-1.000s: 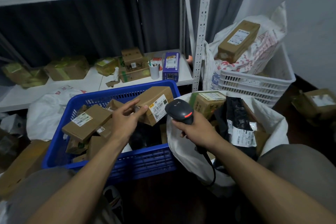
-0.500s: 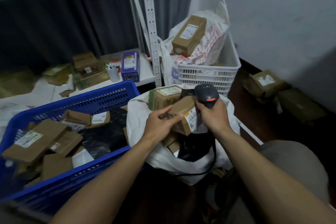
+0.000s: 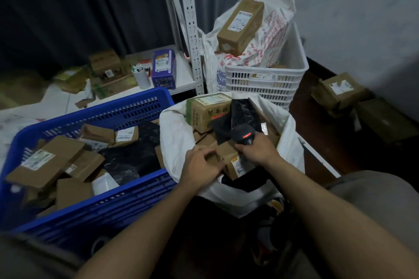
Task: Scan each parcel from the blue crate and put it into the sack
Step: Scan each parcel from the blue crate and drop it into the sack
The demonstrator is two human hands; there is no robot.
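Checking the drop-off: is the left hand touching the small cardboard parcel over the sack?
Touching. The head view shows the left hand with fingers curled round the parcel, over the sack.

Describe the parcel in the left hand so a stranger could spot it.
Find the white sack right of the blue crate. At its near edge the left hand holds a small brown box beside the scanner. Unlike its neighbours, its label has a yellow corner.

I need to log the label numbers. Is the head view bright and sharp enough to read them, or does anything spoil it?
Head view: dim, without glare; label print on the held parcel and in the blue crate is too soft to read; the shelf upright leans from wide-angle bend; the red light on the scanner stands out.
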